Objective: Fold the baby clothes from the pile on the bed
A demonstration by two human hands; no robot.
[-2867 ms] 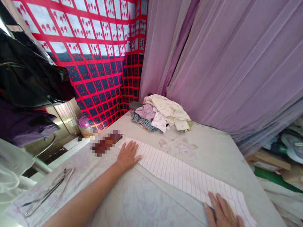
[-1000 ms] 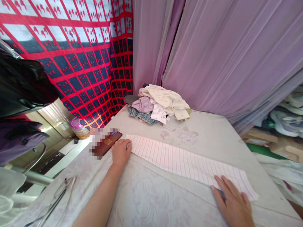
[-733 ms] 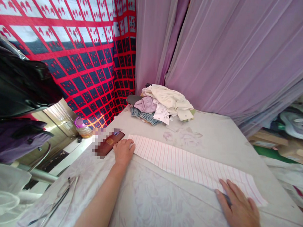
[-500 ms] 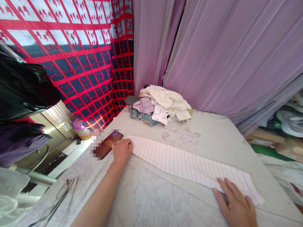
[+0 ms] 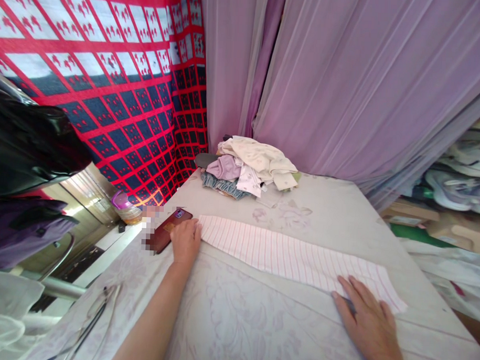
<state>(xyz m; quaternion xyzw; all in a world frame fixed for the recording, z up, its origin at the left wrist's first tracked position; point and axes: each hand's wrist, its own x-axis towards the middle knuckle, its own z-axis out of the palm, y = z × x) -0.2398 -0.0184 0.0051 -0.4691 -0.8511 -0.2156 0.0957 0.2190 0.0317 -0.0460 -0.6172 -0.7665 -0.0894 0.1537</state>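
Observation:
A white garment with thin pink stripes (image 5: pixel 277 252), folded into a long narrow strip, lies flat across the bed. My left hand (image 5: pixel 185 241) rests at its left end, fingers slightly bent, the tips by the cloth's edge and partly over a dark red phone (image 5: pixel 165 238). At the strip's right end, my right hand (image 5: pixel 367 318) lies palm down with fingers spread, its fingertips on the striped cloth. Something small and dark shows between the thumb and forefinger of that hand; I cannot make out what it is.
A heap of clothes (image 5: pixel 256 167) sits at the far end of the bed (image 5: pixel 235 316). Cables (image 5: pixel 89 322) lie at the near left. Purple curtains (image 5: pixel 326 83) hang behind, a red checked cloth (image 5: pixel 136 92) at left. Shoes (image 5: pixel 456 190) and boxes (image 5: pixel 410 215) stand at right.
The view has shifted slightly to the right. My left hand has slid a little leftward relative to the striped garment's end. My right hand stays on the cloth.

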